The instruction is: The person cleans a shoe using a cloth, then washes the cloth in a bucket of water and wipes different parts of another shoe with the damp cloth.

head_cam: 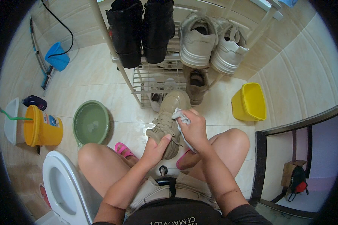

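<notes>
A beige lace-up sneaker [166, 119] is held up in front of me, its toe pointing away. My left hand [155, 149] grips it near the heel and ankle opening, thumb on top. A white cloth or tissue [182, 116] is pinched in my right hand [193, 128], which presses it to the right side of the shoe near the laces. Part of the cloth hangs below that hand. The fingers of my left hand under the shoe are hidden.
Ahead stands a metal shoe rack [160, 90] with black boots [126, 36], white sneakers [198, 42] and a brown shoe [196, 84]. A green basin [91, 123] of water and an orange bucket [49, 128] stand left, beside a toilet [63, 182]. A yellow bin [249, 102] is right, near a doorway.
</notes>
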{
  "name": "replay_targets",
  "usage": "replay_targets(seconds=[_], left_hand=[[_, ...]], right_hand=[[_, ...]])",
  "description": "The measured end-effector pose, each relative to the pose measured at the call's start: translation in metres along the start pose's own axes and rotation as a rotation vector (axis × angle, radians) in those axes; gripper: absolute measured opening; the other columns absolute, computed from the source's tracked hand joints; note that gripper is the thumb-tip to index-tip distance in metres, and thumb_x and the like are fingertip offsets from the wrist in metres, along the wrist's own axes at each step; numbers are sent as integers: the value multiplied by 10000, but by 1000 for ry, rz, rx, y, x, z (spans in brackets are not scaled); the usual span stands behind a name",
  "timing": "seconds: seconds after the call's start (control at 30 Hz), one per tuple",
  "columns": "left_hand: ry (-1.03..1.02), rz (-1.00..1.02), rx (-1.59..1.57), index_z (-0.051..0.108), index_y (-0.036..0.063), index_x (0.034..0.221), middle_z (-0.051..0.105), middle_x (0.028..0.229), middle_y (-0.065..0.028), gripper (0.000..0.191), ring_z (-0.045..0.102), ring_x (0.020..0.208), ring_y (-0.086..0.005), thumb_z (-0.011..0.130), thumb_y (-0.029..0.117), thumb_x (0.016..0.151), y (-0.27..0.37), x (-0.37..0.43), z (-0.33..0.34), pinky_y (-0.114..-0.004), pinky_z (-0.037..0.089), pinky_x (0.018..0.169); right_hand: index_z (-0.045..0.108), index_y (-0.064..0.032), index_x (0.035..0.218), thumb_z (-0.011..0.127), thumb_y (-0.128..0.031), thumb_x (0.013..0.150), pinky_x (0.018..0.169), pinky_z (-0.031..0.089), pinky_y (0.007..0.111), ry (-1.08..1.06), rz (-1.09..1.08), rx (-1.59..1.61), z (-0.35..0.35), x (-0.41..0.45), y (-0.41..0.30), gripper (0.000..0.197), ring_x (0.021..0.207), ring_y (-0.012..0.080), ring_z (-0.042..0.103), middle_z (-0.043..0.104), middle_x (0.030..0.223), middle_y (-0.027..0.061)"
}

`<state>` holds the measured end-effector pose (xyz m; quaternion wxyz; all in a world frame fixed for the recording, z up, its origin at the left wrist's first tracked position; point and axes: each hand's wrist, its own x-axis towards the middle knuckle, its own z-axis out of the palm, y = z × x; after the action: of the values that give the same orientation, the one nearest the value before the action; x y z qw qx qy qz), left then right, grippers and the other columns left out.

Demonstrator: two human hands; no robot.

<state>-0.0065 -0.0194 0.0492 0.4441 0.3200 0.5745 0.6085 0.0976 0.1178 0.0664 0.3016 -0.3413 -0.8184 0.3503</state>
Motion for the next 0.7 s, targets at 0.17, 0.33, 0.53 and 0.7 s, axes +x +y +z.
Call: replay_targets(seconds=[0.17, 0.33, 0.53, 0.7], left_hand=[[-3, 41, 59, 571, -19, 1092, 613, 1042, -100, 257, 559, 972, -190, 493, 180, 948, 12, 0, 2, -319, 431, 877], [19, 129, 144, 584, -18, 1021, 617, 1000, -113, 209, 569, 919, -214, 507, 157, 935, 7, 3, 2, -332, 442, 837], [69, 126, 283, 586, -25, 1000, 625, 922, -140, 194, 588, 857, -263, 513, 133, 915, 11, -1, 0, -351, 458, 799], [63, 193, 352, 593, -25, 998, 636, 916, -158, 196, 604, 856, -306, 513, 126, 902, 11, 0, 1, -361, 464, 791]], right_hand=[[663, -88, 986, 647, -38, 647, 715, 399, 395, 117, -259, -283, -2, 0, -4, 343, 785, 282, 565, 567, 813, 102], [647, -66, 934, 631, -14, 588, 683, 395, 392, 104, -331, -281, -2, -13, -4, 350, 749, 298, 551, 569, 793, 99], [645, -82, 944, 636, -29, 596, 704, 388, 385, 106, -332, -339, 2, -9, -2, 352, 796, 281, 565, 567, 810, 83], [642, -89, 931, 654, -65, 604, 715, 378, 390, 77, -331, -477, -2, -7, -5, 328, 801, 255, 575, 569, 826, 69]])
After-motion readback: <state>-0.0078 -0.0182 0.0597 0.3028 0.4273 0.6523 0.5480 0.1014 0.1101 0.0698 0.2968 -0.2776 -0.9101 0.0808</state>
